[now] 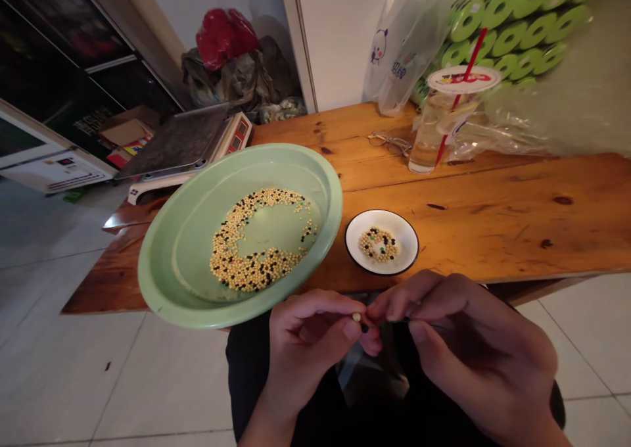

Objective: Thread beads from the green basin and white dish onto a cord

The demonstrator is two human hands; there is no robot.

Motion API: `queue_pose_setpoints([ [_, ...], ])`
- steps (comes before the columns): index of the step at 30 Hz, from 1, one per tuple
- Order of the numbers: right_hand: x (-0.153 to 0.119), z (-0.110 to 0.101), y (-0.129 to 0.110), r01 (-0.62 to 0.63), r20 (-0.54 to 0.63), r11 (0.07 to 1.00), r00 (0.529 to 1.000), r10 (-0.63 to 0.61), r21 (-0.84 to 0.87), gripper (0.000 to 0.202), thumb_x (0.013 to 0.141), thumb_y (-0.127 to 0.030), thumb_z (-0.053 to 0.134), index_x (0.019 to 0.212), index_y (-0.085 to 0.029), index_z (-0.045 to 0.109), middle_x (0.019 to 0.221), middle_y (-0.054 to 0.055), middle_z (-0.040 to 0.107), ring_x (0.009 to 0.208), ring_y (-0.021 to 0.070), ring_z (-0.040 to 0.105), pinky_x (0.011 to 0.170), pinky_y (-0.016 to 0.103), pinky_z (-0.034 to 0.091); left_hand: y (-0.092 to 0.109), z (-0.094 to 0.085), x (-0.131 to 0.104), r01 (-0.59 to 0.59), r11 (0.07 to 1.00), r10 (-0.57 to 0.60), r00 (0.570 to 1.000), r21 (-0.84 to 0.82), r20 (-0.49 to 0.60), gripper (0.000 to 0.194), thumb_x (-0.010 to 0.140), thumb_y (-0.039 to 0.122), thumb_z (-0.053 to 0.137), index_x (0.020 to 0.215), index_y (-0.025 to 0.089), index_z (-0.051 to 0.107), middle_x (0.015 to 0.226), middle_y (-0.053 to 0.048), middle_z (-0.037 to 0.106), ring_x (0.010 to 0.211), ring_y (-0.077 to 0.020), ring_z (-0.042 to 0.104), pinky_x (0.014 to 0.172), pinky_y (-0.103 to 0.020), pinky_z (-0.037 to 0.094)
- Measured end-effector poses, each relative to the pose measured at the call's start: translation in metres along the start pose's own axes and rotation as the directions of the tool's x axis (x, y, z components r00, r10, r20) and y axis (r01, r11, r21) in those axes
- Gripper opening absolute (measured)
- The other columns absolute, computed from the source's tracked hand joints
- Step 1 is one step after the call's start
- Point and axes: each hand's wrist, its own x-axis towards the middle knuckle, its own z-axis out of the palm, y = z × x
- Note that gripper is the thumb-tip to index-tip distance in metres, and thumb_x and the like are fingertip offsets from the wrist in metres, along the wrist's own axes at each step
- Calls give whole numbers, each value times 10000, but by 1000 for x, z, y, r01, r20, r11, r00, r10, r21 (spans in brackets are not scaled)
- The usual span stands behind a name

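Cream-coloured: one pale bead (356,317), pinched between thumb and forefinger of the left hand (308,342), showing at the very tips. Black: one dark bead (365,328), just below the pale one, beside the thumb tip (whether pinched or merely resting there could not be told).

Right hand (473,342): fingers bent, tips just beside those of the left; a small dark green piece (405,320) showed near the thumb tip, too indistinct to name, and whether the fingers were closed on it could not be told.

White dish (409,240), dark-rimmed: stood just beyond the grip, with a loose ring of cream, black and green beads inside.

Green basin (172,250), wide: stood beyond the grip and to its left, with many cream and black beads spread in a curved band.

Wooden table (503,223): bore the dish and basin, its near edge just past the fingers.

Farther from the grip: flat-topped scale (182,141), behind the basin; eyeglasses (394,143), past the dish; clear cup (426,131) with red straw, to their right.
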Motion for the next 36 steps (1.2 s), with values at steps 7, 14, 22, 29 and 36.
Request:
queue_pose_setpoints([
  [7,-1,0,8,-230,-19,958,971,236,169,150,919,-122,620,813,-217,667,823,13,676,826,166,732,756,277,620,1,5,-2,22,995,-26,999,-93,-37,70,772,242,837,824,248,791,709,4,782,567,-131,723,571,-227,627],
  [14,1,2,10,-252,-65,942,960,272,220,142,905,-121,646,804,-215,679,797,13,700,811,159,740,729,249,624,0,8,-3,-1,1000,-2,995,-30,-102,116,740,238,860,796,216,762,686,8,765,573,-130,713,616,-249,627],
  [22,0,7,7,-173,-97,974,977,189,146,153,897,-90,638,796,-197,680,824,17,689,767,141,744,742,240,632,-2,7,-5,-71,989,89,986,127,-142,59,790,191,806,817,195,753,713,-2,744,616,-144,726,641,-244,621],
  [29,-1,6,8,-153,-89,984,983,161,87,166,893,-72,623,796,-203,656,833,9,687,774,127,735,740,216,628,-3,9,-5,-178,941,232,958,287,-166,182,781,29,742,811,208,766,739,22,754,610,-98,729,627,-141,590],
  [36,0,6,8,-147,-104,988,983,151,47,168,900,-71,612,820,-207,669,842,14,688,811,139,759,757,207,635,-5,-2,-6,-251,870,283,959,424,-14,300,797,-28,704,921,239,761,819,20,768,692,-117,753,693,-168,615],
])
